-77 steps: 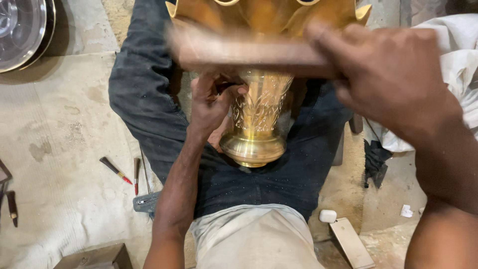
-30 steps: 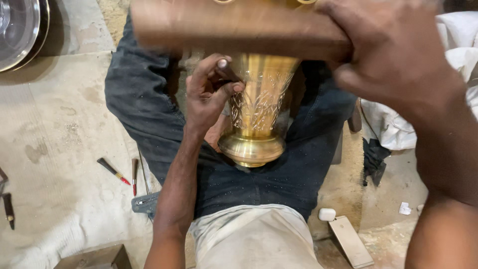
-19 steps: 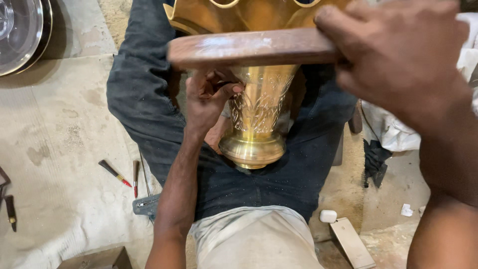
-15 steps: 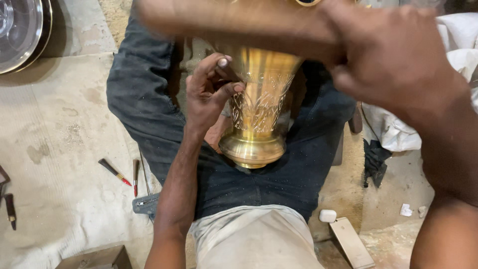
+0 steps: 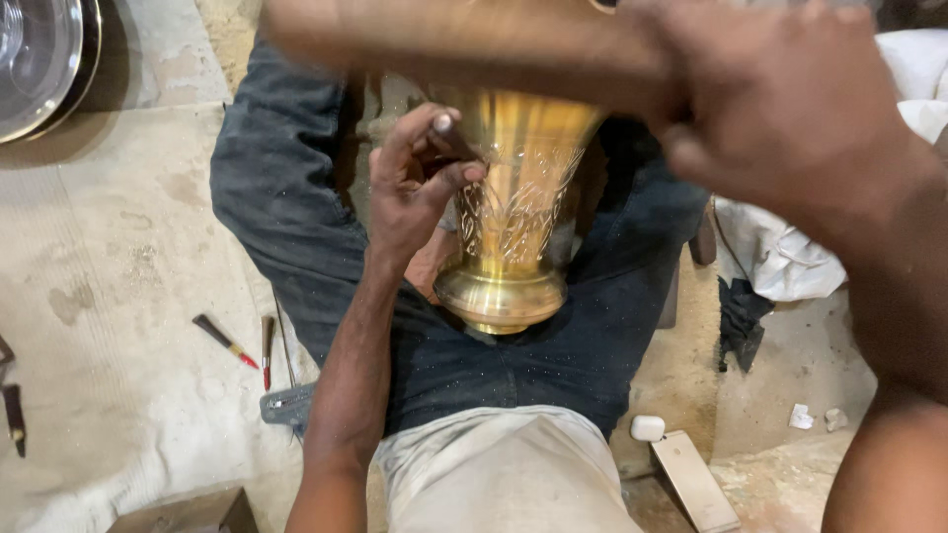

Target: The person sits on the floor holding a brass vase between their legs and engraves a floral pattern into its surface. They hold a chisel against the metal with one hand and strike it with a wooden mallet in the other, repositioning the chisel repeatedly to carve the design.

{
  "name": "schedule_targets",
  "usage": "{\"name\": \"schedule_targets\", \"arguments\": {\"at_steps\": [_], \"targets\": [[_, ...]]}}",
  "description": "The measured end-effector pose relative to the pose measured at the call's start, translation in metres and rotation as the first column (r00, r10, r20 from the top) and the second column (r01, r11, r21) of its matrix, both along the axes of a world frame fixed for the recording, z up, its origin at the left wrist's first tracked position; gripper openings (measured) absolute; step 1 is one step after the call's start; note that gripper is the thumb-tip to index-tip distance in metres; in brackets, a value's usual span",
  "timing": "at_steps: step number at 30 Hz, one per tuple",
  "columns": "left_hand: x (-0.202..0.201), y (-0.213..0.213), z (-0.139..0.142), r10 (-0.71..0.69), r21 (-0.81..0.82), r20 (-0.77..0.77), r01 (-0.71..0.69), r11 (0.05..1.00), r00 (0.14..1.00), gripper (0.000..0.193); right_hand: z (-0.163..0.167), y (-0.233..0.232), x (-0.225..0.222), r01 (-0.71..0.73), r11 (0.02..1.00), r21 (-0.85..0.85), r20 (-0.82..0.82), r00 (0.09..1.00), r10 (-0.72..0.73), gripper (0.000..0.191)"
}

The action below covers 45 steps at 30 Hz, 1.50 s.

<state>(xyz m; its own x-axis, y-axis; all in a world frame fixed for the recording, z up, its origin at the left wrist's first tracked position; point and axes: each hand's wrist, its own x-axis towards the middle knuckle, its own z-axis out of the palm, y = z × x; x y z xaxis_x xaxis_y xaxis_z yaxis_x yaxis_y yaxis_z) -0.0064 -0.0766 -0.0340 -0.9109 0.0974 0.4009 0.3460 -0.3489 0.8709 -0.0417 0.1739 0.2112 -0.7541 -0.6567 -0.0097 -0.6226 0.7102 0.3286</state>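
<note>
A tall brass vase (image 5: 513,227) with an engraved pattern rests between my legs, its round foot toward my belly. My left hand (image 5: 415,188) pinches a small metal chisel (image 5: 449,133) whose tip rests against the vase's engraved side. Raised close to the camera, my right hand (image 5: 780,109) grips a wooden mallet (image 5: 464,44), blurred, above the vase's upper part. The vase's flared rim is hidden behind the mallet.
Two small red-tipped tools (image 5: 242,341) lie on the concrete floor at the left. A metal bowl (image 5: 39,54) sits at the top left. White cloth (image 5: 790,262) and dark rags lie at the right. A phone (image 5: 696,484) and a small white case (image 5: 647,427) lie near my right hip.
The mallet in my right hand has swung down and up over the chisel several times and is now blurred at the top. My left hand keeps the chisel on the vase.
</note>
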Motion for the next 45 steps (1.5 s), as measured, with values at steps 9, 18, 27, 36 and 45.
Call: {"name": "schedule_targets", "arguments": {"at_steps": [9,18,27,36,45], "targets": [[0.003,0.002,0.002,0.06,-0.061,0.066,-0.056,0.997,0.996,0.056,0.003,0.002,-0.006,-0.008,0.991,-0.133,0.043,0.999,0.013,0.043],[0.003,0.001,0.006,0.048,-0.054,0.05,-0.046,0.998,0.998,0.053,0.004,-0.004,-0.003,0.085,0.963,0.255,-0.007,0.996,-0.086,0.036],[-0.002,0.001,0.001,0.019,-0.005,0.051,-0.018,1.0,0.999,0.05,0.005,-0.001,-0.001,0.077,0.969,0.235,-0.058,0.996,-0.065,0.032],[0.001,0.0,0.003,0.012,-0.016,0.057,-0.011,1.0,0.998,0.052,0.003,0.002,0.0,0.058,0.997,0.053,0.042,0.997,-0.06,0.043],[0.0,-0.002,-0.001,-0.048,0.06,0.076,0.044,0.997,0.996,0.047,0.004,-0.001,0.005,0.101,0.954,0.281,0.04,0.992,-0.117,0.058]]}}
